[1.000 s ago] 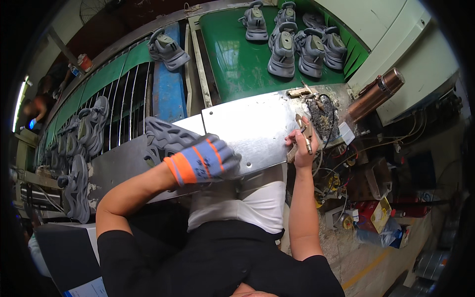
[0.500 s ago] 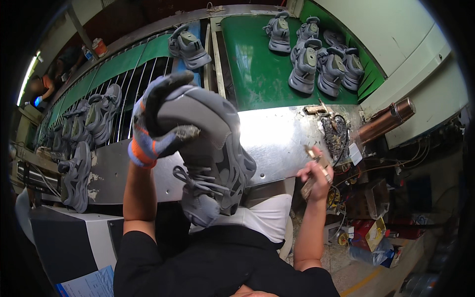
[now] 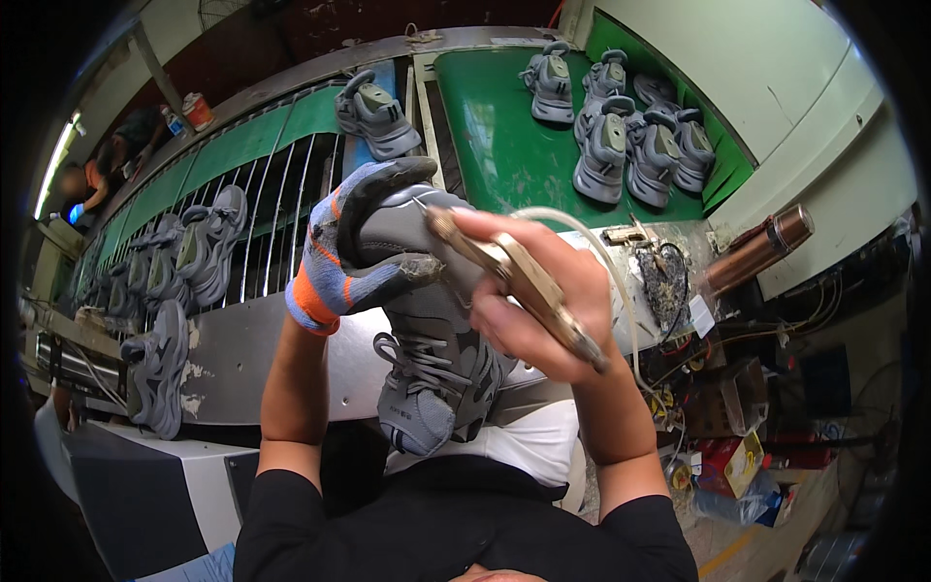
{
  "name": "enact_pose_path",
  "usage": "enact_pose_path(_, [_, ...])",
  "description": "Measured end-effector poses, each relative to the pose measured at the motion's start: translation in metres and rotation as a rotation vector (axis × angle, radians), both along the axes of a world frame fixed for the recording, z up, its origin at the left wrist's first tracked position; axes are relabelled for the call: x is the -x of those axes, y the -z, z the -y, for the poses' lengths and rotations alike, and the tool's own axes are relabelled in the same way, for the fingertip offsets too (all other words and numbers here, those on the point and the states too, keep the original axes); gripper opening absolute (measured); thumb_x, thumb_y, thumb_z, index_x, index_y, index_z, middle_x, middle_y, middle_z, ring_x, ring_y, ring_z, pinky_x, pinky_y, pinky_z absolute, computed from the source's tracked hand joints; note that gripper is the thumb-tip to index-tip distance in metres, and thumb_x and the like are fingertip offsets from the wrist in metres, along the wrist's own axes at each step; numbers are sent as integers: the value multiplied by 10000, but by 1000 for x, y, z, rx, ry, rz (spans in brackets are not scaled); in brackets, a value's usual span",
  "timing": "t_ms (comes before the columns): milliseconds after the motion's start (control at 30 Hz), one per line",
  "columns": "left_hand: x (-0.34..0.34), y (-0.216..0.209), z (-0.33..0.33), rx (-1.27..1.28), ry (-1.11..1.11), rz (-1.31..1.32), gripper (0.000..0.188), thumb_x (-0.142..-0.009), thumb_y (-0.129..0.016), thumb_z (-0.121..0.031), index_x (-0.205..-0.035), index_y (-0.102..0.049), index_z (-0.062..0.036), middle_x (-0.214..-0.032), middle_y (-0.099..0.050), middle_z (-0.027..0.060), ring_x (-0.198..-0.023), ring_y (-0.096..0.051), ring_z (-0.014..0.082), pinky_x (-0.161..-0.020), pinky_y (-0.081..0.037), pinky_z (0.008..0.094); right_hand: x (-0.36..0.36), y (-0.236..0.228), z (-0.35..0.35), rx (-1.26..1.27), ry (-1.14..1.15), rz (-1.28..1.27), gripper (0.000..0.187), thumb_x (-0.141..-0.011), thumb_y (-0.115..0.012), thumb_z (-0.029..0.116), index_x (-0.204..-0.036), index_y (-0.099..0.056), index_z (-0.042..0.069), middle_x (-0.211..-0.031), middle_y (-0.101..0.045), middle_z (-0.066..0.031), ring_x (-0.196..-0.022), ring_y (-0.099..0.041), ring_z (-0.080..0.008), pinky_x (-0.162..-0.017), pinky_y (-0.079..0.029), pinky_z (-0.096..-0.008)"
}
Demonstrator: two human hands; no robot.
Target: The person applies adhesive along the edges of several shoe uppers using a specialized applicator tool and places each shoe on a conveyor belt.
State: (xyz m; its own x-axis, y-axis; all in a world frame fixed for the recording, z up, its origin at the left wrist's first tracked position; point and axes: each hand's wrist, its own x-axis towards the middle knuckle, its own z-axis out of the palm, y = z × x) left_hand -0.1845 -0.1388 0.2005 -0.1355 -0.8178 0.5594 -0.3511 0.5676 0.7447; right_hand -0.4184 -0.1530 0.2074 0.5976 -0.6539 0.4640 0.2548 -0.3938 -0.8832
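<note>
Workshop line: metal bench (image 3: 254,367) across the front, green belt (image 3: 490,136) behind it with a cluster of gray shoes (image 3: 602,153), rod rack (image 3: 283,189) to the left carrying more gray shoes (image 3: 202,247). One extra shoe (image 3: 378,118) sits by the belt's left side, another (image 3: 160,367) at the bench's left end. Held gray shoe (image 3: 423,325) is up in front of the torso, laced part toward the body, smooth end away. Left hand (image 3: 341,244), gloved, is wrapped partway around that smooth end, thumb on the near face, fingers over the far edge; firm hold. Right hand (image 3: 548,296), bare, is closed around a slim brass-coloured tool (image 3: 529,279), tip pointed at the shoe's edge near the glove; contact or small gap, can't tell. Pale hose (image 3: 608,260) runs behind that hand, joint not visible. Status: shoe and tool are both in position, so this piece reads as mid-work, not finished; it hasn't been set down. No visible mark shows how much of the edge is done. Can't tell which of the shoes on belt and rack are done or waiting. Copper-coloured flask (image 3: 761,252) lies at the bench's right end.
</note>
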Motion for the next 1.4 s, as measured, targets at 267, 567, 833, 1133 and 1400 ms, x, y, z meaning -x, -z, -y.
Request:
enact_pose_path(267, [-14, 10, 8, -61, -33, -59, 779, -672, -780, -327, -1313, -516, 28, -1245, -573, 128, -1126, -569, 202, -967, -444, 334, -8, 38, 8, -330, -101, 285, 485, -861, -559, 53, -1328, -487, -57, -701, -575, -30, -533, -507, -61, -543, -449, -231])
enact_pose_path(567, [-25, 25, 22, 6, -10, -151, 630, -710, -723, -147, -1291, -544, 16, -1207, -607, 108, -1084, -574, 176, -960, -435, 303, 1, 116, -12, -377, -7, 393, 554, -846, -546, 65, -1346, -406, -131, -595, -520, -64, -490, -492, -135, -595, -523, -354])
enact_pose_path(833, [-75, 88, 46, -174, -135, -309, 713, -692, -757, -348, -1262, -541, 22, -1156, -621, 111, -1026, -613, 195, -912, -482, 314, 11, 145, -39, -533, -16, 303, 542, -853, -542, 56, -1346, -412, -127, -618, -518, -70, -510, -488, -129, -566, -503, -326])
enact_pose_path(1133, [-169, 156, 43, -239, -242, -346, 788, -645, -795, -430, -1248, -545, 12, -1107, -635, 101, -1002, -624, 188, -891, -504, 321, 20, 174, -68, -673, 22, 323, 565, -877, -580, 93, -1372, -388, -102, -648, -521, -74, -523, -483, -133, -496, -442, -277])
enact_pose_path(1400, [-172, 158, 19, -339, -324, -584, 638, -775, -711, -418, -1235, -566, -1, -1151, -627, 106, -1031, -613, 199, -914, -490, 332, 30, 195, -92, -705, 44, 373, 495, -882, -523, 59, -1350, -447, -82, -655, -547, -36, -557, -526, -92, -520, -443, -234])
